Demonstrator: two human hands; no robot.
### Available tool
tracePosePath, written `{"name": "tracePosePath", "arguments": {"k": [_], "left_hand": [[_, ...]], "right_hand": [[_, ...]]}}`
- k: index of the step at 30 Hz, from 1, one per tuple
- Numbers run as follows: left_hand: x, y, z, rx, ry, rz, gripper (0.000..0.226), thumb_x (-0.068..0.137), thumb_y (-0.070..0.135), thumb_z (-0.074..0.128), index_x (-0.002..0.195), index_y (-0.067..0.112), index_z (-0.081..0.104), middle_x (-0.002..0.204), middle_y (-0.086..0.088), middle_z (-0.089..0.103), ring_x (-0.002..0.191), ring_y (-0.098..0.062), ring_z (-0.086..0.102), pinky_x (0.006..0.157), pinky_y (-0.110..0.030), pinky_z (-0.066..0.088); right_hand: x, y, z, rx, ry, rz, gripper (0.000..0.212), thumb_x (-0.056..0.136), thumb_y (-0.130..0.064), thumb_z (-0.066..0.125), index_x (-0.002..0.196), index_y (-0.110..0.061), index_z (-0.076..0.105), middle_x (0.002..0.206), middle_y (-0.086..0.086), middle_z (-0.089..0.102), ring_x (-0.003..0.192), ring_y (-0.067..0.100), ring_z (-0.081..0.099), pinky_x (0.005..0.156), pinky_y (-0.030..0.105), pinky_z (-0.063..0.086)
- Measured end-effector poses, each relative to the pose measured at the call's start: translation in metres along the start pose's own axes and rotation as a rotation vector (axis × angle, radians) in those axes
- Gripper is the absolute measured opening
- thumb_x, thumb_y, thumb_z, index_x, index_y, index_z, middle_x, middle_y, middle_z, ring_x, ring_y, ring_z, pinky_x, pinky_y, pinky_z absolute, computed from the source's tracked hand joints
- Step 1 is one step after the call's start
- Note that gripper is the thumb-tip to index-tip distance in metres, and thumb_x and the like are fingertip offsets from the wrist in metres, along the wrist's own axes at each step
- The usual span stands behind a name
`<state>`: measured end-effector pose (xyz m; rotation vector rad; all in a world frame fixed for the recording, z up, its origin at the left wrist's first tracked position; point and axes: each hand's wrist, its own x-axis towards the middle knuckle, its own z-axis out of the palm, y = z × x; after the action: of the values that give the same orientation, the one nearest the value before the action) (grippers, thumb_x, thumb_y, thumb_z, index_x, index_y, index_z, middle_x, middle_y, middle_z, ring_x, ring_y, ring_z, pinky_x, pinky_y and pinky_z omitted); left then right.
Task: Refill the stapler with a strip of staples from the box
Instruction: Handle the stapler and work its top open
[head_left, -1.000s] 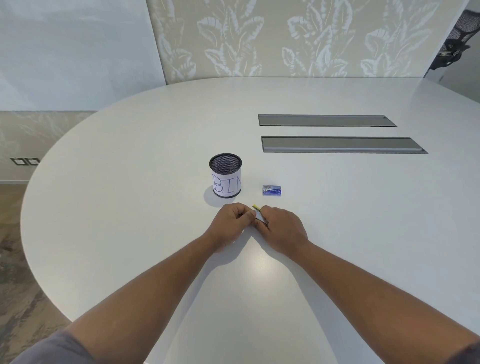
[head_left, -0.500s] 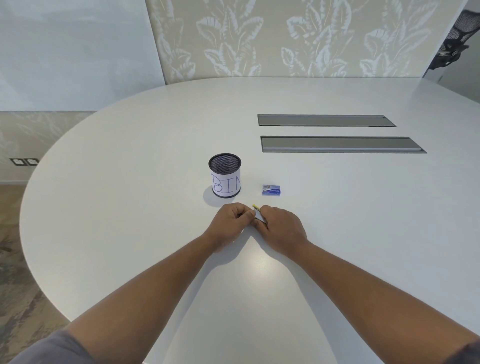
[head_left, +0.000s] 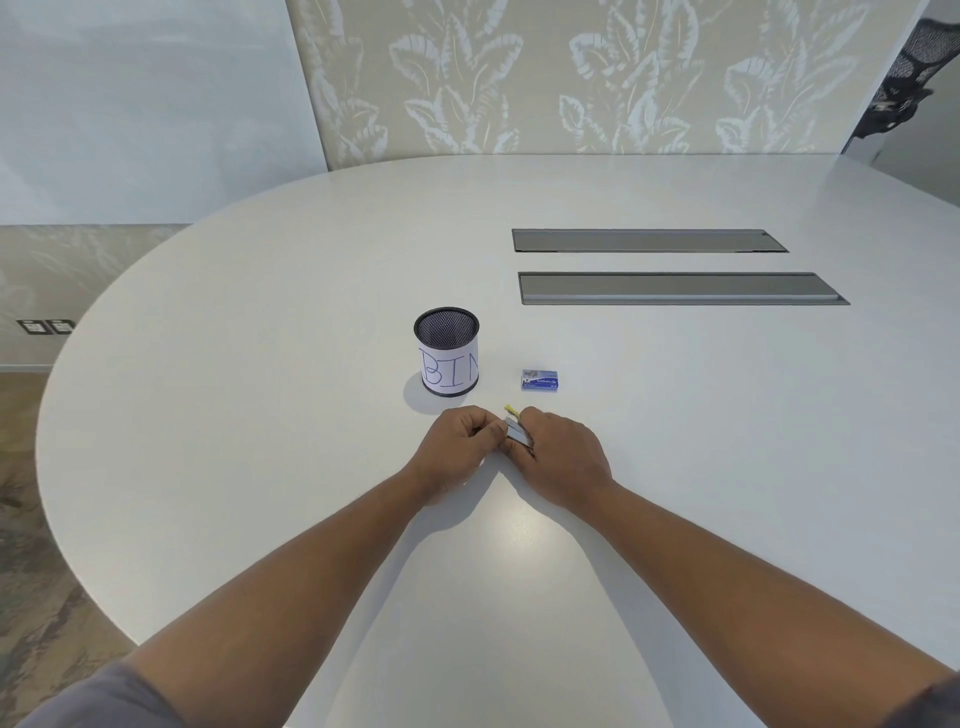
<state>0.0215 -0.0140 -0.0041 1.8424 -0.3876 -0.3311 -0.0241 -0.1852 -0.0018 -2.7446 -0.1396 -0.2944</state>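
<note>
A small stapler (head_left: 517, 430), grey metal with a yellow tip at its far end, lies between my two hands on the white table (head_left: 260, 415). My right hand (head_left: 558, 457) grips it from the right, fingers curled over its side. My left hand (head_left: 457, 447) is curled against its left end and pinches it there; what the fingertips hold is hidden. The small blue staple box (head_left: 540, 380) lies closed on the table just beyond my right hand, untouched.
A black mesh cup (head_left: 447, 351) with a paper label reading "BIN" stands left of the box, just beyond my left hand. Two grey cable hatches (head_left: 675, 288) are set into the table farther back on the right. A black chair (head_left: 904, 78) shows at far right.
Both hands stay at the stapler in the same spot. A little more of its grey metal shows between them now.
</note>
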Motion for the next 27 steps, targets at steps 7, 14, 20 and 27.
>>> {"name": "tracePosePath", "arguments": {"k": [7, 14, 20, 27], "left_hand": [[0.0006, -0.001, 0.0004, -0.003, 0.001, -0.005, 0.029, 0.089, 0.041, 0.058, 0.083, 0.019, 0.075, 0.092, -0.018, 0.074, 0.077, -0.017, 0.057, 0.077, -0.038, 0.046], [0.0012, -0.0019, 0.0008, -0.005, 0.001, -0.01, 0.03, 0.089, 0.043, 0.058, 0.083, 0.019, 0.075, 0.093, -0.022, 0.073, 0.076, -0.017, 0.056, 0.076, -0.038, 0.046], [0.0014, -0.001, 0.0009, -0.01, -0.002, -0.013, 0.032, 0.087, 0.046, 0.058, 0.082, 0.02, 0.075, 0.093, -0.02, 0.074, 0.076, -0.018, 0.057, 0.076, -0.039, 0.046], [0.0018, -0.0015, 0.001, -0.006, 0.001, -0.012, 0.034, 0.086, 0.048, 0.057, 0.082, 0.02, 0.075, 0.092, -0.021, 0.073, 0.076, -0.018, 0.056, 0.075, -0.038, 0.045]], "right_hand": [[0.0, 0.0001, 0.0006, -0.004, -0.005, 0.0, 0.038, 0.099, -0.051, 0.049, 0.081, -0.019, 0.039, 0.07, -0.001, 0.053, 0.064, 0.027, 0.049, 0.056, 0.037, 0.038], [-0.0001, 0.0, -0.0003, -0.011, -0.016, 0.0, 0.039, 0.099, -0.051, 0.049, 0.08, -0.019, 0.038, 0.07, -0.002, 0.049, 0.064, 0.027, 0.047, 0.057, 0.036, 0.037], [-0.0003, -0.0015, -0.0014, -0.003, -0.002, -0.01, 0.039, 0.099, -0.05, 0.05, 0.079, -0.019, 0.038, 0.072, 0.005, 0.059, 0.063, 0.028, 0.046, 0.057, 0.037, 0.04], [0.0005, -0.0019, -0.0012, -0.011, -0.012, 0.0, 0.04, 0.1, -0.051, 0.048, 0.08, -0.018, 0.038, 0.069, -0.002, 0.048, 0.063, 0.028, 0.046, 0.056, 0.036, 0.036]]}}
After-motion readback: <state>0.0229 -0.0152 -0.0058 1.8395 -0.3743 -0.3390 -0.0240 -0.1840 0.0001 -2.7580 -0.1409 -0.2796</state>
